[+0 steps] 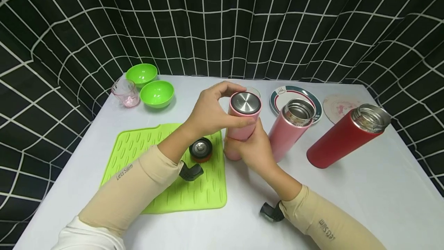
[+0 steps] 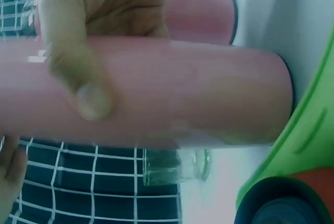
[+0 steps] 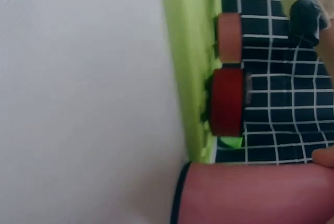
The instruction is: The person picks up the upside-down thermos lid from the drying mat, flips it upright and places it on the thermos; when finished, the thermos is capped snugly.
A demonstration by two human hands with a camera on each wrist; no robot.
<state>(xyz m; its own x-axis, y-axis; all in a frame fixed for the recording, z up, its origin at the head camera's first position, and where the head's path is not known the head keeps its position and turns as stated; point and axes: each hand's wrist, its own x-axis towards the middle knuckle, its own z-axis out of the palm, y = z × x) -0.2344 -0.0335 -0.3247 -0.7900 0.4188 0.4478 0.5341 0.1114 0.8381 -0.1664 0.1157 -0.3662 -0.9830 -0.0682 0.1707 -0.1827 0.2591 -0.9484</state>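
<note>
A pink flask (image 1: 239, 131) stands upright on the white table (image 1: 364, 188), just right of the green mat (image 1: 166, 180). My left hand (image 1: 231, 103) grips its steel-topped lid (image 1: 247, 102) from the left, fingers curled round the rim. My right hand (image 1: 254, 147) wraps round the flask's lower body. In the left wrist view the pink flask (image 2: 198, 98) fills the frame, with a thumb (image 2: 86, 91) pressed on its side. The right wrist view shows the flask's base (image 3: 250, 192) resting on the table beside the mat (image 3: 190, 67).
A second pink flask (image 1: 291, 128) and a red flask (image 1: 341, 138) stand open to the right. A red-and-black lid (image 1: 200, 149) lies on the mat. Two green bowls (image 1: 157, 93), a pink cup (image 1: 125, 92) and two plates (image 1: 277, 97) sit at the back.
</note>
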